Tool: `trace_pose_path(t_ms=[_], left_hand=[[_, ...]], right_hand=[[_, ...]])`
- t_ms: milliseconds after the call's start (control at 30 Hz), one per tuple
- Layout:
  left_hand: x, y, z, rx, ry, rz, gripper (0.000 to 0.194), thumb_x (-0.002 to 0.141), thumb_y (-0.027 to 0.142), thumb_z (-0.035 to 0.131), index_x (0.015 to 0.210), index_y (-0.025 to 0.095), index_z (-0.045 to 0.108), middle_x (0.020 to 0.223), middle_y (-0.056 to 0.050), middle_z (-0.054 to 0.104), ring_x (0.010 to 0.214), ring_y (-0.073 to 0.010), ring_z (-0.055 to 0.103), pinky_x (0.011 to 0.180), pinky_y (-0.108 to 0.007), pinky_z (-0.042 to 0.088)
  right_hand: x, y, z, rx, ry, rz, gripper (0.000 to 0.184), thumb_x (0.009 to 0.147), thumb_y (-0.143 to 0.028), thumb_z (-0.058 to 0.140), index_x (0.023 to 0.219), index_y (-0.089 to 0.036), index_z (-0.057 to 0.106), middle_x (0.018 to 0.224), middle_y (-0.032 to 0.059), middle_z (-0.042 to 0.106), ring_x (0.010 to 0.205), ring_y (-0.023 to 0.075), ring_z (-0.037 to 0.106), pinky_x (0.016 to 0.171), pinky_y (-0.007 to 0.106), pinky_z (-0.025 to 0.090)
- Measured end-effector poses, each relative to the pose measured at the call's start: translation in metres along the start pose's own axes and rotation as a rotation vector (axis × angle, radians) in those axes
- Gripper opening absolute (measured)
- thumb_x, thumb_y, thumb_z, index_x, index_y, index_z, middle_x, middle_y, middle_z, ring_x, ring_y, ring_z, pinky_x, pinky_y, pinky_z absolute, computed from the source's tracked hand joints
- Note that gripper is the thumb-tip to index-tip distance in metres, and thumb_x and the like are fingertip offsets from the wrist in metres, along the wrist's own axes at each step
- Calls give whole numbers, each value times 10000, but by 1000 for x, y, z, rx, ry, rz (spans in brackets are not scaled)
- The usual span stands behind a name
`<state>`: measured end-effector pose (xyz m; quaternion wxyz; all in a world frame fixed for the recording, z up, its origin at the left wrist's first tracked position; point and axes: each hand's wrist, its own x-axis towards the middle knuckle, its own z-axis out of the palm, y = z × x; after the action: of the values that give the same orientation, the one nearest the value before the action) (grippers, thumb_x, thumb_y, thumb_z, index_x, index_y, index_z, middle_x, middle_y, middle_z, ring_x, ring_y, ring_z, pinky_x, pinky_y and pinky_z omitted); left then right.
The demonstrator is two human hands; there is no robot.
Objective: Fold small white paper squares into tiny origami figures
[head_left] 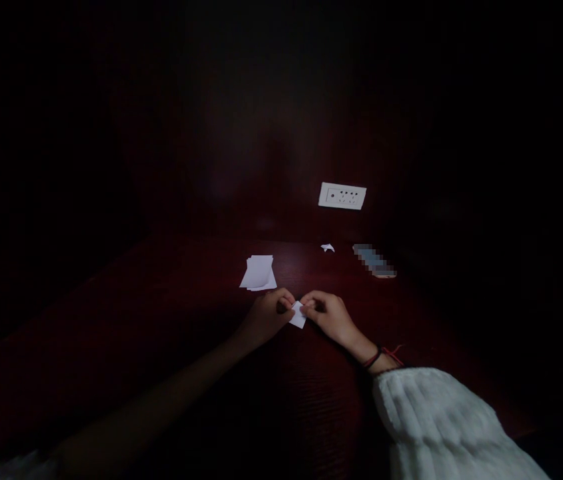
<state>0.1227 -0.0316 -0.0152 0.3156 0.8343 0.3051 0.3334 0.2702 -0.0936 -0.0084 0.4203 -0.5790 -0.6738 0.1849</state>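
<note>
A small piece of folded white paper (298,317) is pinched between my two hands, just above or on the dark red table. My left hand (270,316) grips its left edge between thumb and fingers. On the opposite side, my right hand (330,315) pinches the right edge the same way. The paper looks roughly square, with one corner pointing toward me. Beyond my left hand lies a loose stack of white paper sheets (260,272). Farther back to the right sits a small folded white paper shape (328,247).
A phone (375,261), its screen blurred out, lies at the back right of the table (186,293). A white power socket (342,196) is mounted on the dark panel behind. The surroundings are very dark, and the table's sides fade into shadow.
</note>
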Motion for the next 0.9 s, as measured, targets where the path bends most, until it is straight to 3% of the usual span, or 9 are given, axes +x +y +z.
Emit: trace_pose_path(t_ms=[133,367,667,900], left_hand=[[-1,2,2,24,74,61,41,678,200,480,708,180,500,719,11,533,662,-120,511,573,-224,395],[-4,8,3,-58,54,81,33,715,165,471,742,184,475,697,23,540,659,-105,533,591,-211,415],[-7,15,1,-36,111,82,43,729,183,480,768,191,464,728,24,537,677,-99,531,615,-211,421],[-8,18,0,-7,123,57,50,724,188,484,724,189,435,679,38,526,618,-91,528,566,-202,404]], right_hand=[[-1,-2,-1,-44,11,-89,121,712,-182,469,761,-160,577,682,2,556,625,89,490,589,192,371],[-1,-9,-4,-146,77,-200,79,717,-188,498,736,-179,574,794,21,551,753,119,479,679,226,362],[-1,-11,-5,-154,71,-187,117,733,-184,483,821,-185,559,757,16,575,711,118,490,658,226,368],[-1,-11,-7,-152,42,-212,118,752,-221,466,774,-185,576,733,10,577,703,118,482,664,231,355]])
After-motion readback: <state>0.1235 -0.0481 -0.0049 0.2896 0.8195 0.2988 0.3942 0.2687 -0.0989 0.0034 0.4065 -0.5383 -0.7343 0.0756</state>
